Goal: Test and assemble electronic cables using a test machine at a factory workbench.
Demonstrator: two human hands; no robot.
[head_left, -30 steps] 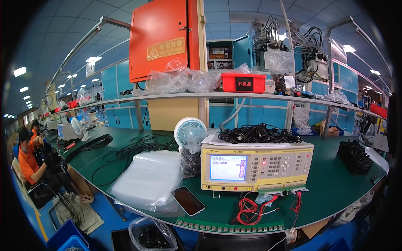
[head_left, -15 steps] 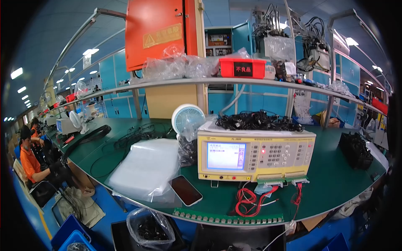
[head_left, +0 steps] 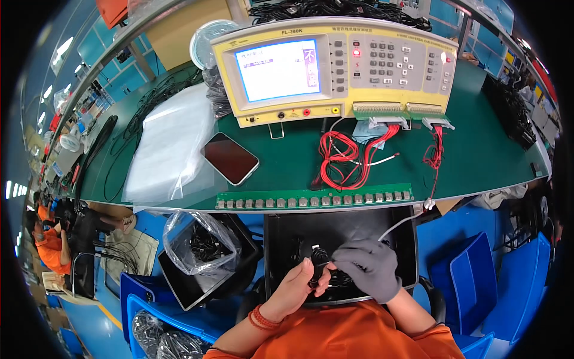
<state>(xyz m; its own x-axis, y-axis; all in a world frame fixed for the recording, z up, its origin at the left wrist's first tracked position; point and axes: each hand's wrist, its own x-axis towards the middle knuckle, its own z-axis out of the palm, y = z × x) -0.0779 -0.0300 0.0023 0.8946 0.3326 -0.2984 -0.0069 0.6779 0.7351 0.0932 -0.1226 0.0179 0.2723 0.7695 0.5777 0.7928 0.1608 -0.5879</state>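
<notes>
A coiled black cable [head_left: 318,263] with a light-coloured plug end pointing up is gripped in my bare left hand [head_left: 299,281], which wears a red bracelet. My right hand [head_left: 369,270], in a grey glove, is closed with its fingertips at the right side of the same cable; its thumb is partly hidden. Both hands are over a black tray [head_left: 382,224] in front of me, with more dark cables lying low in it. Just beyond the tray, a green connector strip [head_left: 314,200] runs along the edge of the green bench [head_left: 287,161].
A yellow-and-grey cable tester [head_left: 335,78] stands on the bench, red wires [head_left: 347,158] hanging from its front. A phone [head_left: 231,158] and clear plastic bags [head_left: 170,143] lie left. Another black bin [head_left: 239,263] stands left below, blue bins [head_left: 466,281] right. A seated person [head_left: 52,245] is far left.
My view has tilted down toward the tray. Both my hands, out of sight before, now show with the black cable. The tester sits higher in the picture.
</notes>
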